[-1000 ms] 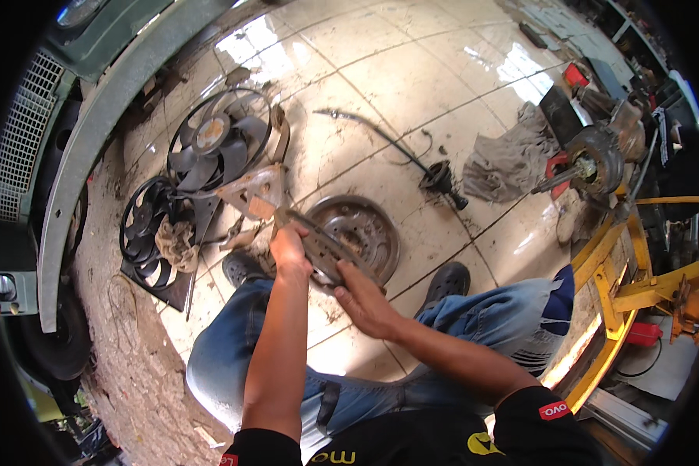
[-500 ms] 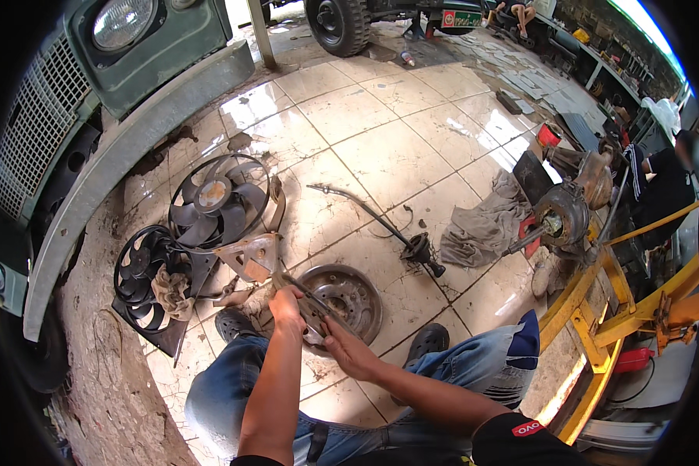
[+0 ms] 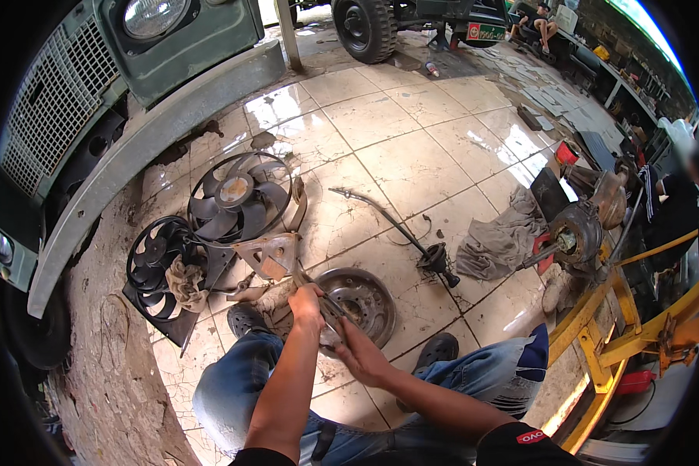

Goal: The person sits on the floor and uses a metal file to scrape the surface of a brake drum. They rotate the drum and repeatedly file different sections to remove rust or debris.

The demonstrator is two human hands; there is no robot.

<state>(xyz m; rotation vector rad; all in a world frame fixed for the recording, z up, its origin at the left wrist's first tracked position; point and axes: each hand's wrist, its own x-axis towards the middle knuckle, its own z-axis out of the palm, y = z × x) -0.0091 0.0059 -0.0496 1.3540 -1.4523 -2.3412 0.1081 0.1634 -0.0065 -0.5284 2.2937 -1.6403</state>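
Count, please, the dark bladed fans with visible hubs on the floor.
2. A large dark fan with a rusty round hub lies left of centre; a smaller black fan lies nearer, at its lower left. Some may be hidden under the crumpled tan cloth there.

On my left I see a dark green vehicle (image 3: 186, 60) with a pale mesh grille (image 3: 58, 97) and curved grey metal bumper (image 3: 163, 116), a black round-framed fan (image 3: 233, 191) near it; on my right, a crumpled grey cloth (image 3: 495, 242) and a yellow metal frame (image 3: 594, 359).
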